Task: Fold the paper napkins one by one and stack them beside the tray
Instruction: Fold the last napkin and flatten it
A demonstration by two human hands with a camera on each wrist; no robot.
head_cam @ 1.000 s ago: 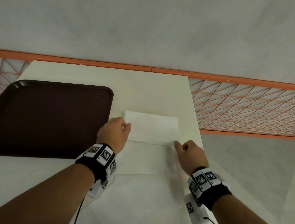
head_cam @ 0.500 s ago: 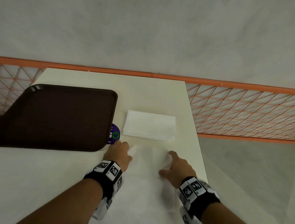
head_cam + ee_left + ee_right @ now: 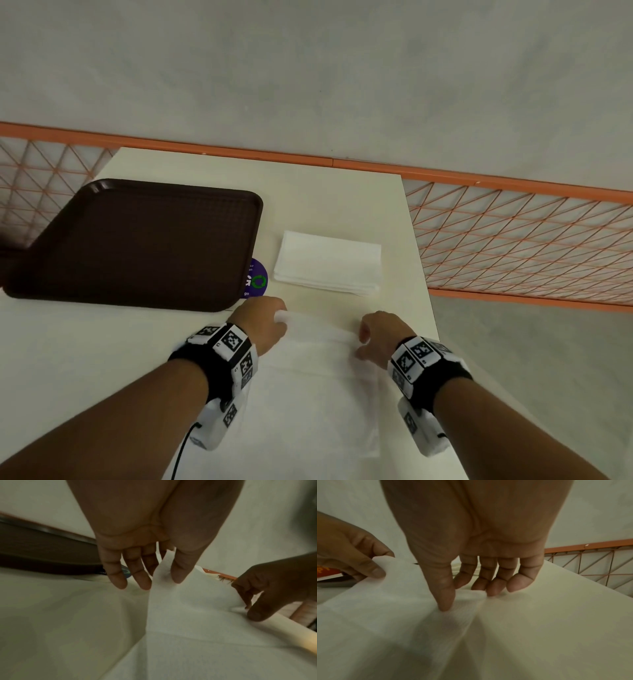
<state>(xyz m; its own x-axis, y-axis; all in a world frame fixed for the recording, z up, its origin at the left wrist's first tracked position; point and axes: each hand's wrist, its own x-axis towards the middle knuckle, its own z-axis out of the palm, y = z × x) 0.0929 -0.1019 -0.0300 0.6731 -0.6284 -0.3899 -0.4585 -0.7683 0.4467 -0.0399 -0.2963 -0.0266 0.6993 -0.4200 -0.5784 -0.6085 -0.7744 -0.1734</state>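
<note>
Both hands have pulled back from the folded stack (image 3: 328, 262) beside the tray (image 3: 137, 243). Now my left hand (image 3: 265, 322) and right hand (image 3: 380, 334) each pinch a far corner of the unfolded napkin (image 3: 318, 387), nearer me than the tray on the tabletop (image 3: 329, 198).

White table (image 3: 325, 192) carries brown tray (image 3: 137, 240), folded napkin stack (image 3: 329, 262), purple sticker (image 3: 256, 278), unfolded napkin (image 3: 318, 394).

Your arms bare, black band (image 3: 219, 363) on each wrist, white blocks with black square markers, white camera pod (image 3: 424, 431) beneath, thin black cable (image 3: 181, 455) trailing left.
</note>
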